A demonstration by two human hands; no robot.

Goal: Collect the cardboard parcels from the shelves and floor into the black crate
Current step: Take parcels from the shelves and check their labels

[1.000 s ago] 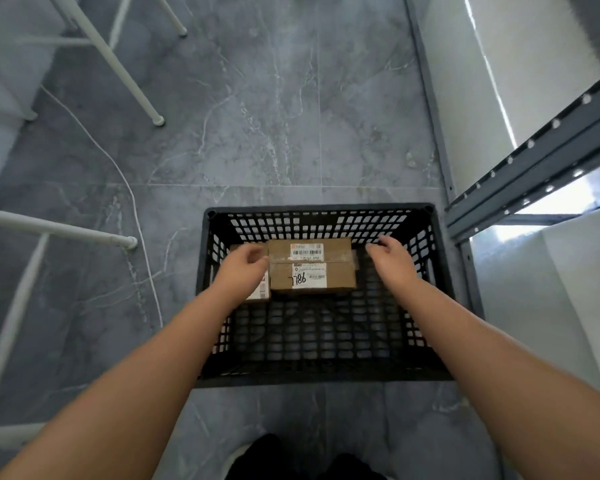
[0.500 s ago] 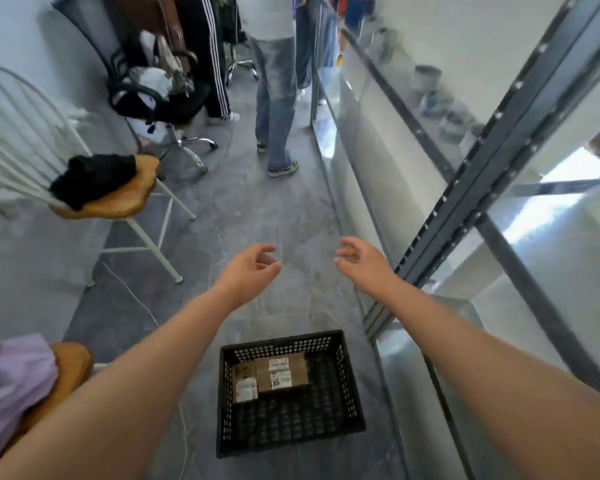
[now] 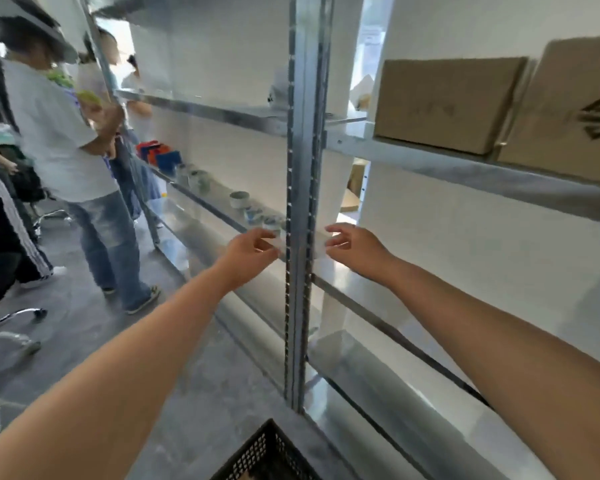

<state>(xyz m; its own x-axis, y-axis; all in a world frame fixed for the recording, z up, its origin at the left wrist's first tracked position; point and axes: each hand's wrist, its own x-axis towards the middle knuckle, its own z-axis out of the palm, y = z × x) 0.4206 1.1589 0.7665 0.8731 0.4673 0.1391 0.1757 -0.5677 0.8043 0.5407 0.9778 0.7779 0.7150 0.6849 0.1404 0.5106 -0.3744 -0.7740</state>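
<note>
both arms outstretched, left hand (image 3: 248,250) and right hand (image 3: 355,244) empty, fingers loosely curled

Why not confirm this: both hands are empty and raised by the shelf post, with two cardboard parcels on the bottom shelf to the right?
Not quite. The head view shows the two cardboard parcels on an upper shelf, not the bottom one. The left hand and right hand are indeed empty beside the shelf post.

Black crate (image 3: 269,457) cut by the bottom edge (one corner showing), contents unseen.

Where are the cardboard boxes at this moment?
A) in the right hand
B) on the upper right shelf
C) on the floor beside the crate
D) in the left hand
B: two cardboard boxes stand on the upper right shelf, and both hands are empty.
</note>
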